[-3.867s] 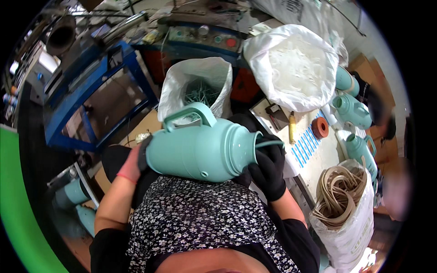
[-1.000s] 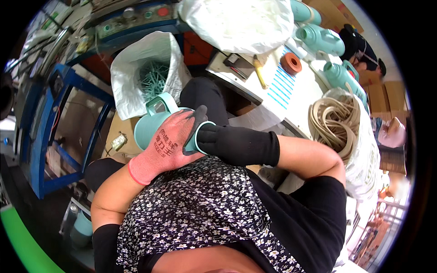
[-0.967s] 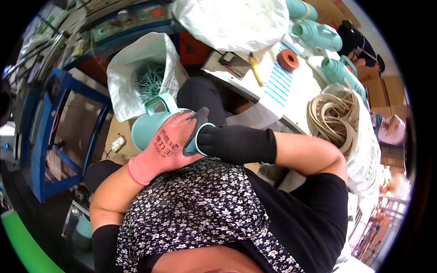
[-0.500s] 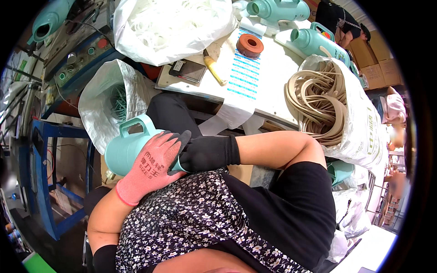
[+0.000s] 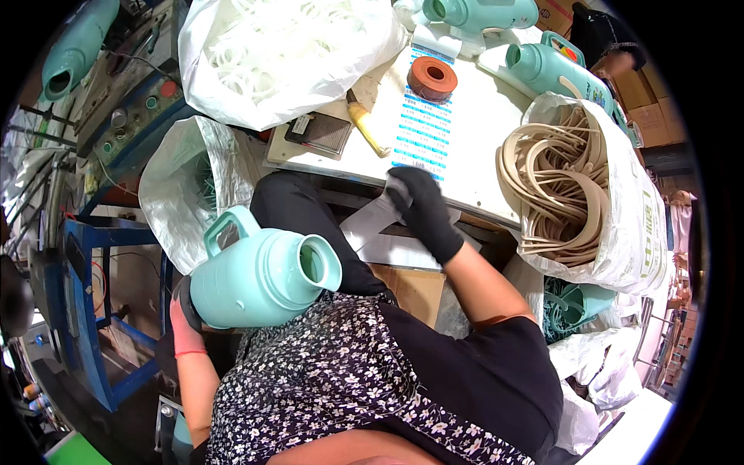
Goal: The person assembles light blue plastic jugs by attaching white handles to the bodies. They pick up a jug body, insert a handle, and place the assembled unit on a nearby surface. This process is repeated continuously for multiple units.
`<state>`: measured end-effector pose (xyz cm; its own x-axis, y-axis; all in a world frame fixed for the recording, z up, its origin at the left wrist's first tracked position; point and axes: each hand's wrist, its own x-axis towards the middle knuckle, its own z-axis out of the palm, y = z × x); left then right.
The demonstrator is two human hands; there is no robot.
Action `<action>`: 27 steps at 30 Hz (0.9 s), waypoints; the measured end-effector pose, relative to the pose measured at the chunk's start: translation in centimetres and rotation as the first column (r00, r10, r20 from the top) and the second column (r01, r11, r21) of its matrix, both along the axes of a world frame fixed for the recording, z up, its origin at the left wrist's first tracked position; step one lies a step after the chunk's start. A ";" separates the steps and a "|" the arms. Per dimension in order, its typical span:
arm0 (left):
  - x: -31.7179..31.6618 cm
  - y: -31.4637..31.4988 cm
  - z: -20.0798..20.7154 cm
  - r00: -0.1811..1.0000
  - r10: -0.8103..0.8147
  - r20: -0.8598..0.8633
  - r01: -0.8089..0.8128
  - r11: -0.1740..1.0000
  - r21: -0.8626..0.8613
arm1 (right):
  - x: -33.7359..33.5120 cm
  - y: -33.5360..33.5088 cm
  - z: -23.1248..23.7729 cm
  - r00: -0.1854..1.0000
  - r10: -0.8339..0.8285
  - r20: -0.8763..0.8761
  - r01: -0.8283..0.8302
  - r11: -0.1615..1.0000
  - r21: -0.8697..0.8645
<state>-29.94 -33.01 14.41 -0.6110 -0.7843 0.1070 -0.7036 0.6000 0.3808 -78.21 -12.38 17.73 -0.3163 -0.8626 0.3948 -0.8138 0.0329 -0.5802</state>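
Observation:
A turquoise thermos jug shell (image 5: 256, 279) lies on its side across my lap, handle up and open mouth to the right. My left hand (image 5: 186, 310), in a pink glove with dark palm and fingers, holds it by its base end. At the table's near edge, my right hand (image 5: 422, 205) wears a black glove. Its fingers are bent together on the lower end of a white and blue label strip (image 5: 425, 128); the fingertips are partly hidden. The strip's pale backing (image 5: 372, 221) hangs below the edge.
On the table (image 5: 477, 155) are a brown tape roll (image 5: 432, 79), a yellow-handled tool (image 5: 366, 128) and a dark flat box (image 5: 319, 133). Sacks hold white rings (image 5: 271, 46) and beige straps (image 5: 558, 186). More turquoise jugs (image 5: 562, 74) lie behind. A blue metal frame (image 5: 93, 310) stands left.
My right hand has left the jug and moved up and right to the label strip. My left hand has shifted to the jug's base, and the jug's mouth now shows.

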 end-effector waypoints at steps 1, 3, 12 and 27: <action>-0.4 0.1 -0.1 0.988 0.090 -0.123 -0.082 0.994 0.072 | -1.8 -0.2 -0.6 0.975 -0.200 -0.100 0.194 0.979 -0.069; -1.0 0.4 0.3 0.895 0.298 -0.332 -0.224 0.944 0.242 | -3.9 -0.5 -2.0 0.958 -0.262 -0.118 0.261 0.965 -0.019; -1.1 -1.3 17.1 0.594 0.373 -0.713 -0.330 0.921 0.207 | -1.0 -1.9 0.9 0.971 -0.183 -0.157 0.151 0.969 -0.193; 0.2 1.7 18.3 0.612 0.096 -0.785 -0.077 0.995 0.062 | 21.1 -17.5 19.5 0.690 0.722 0.058 -0.722 0.680 0.125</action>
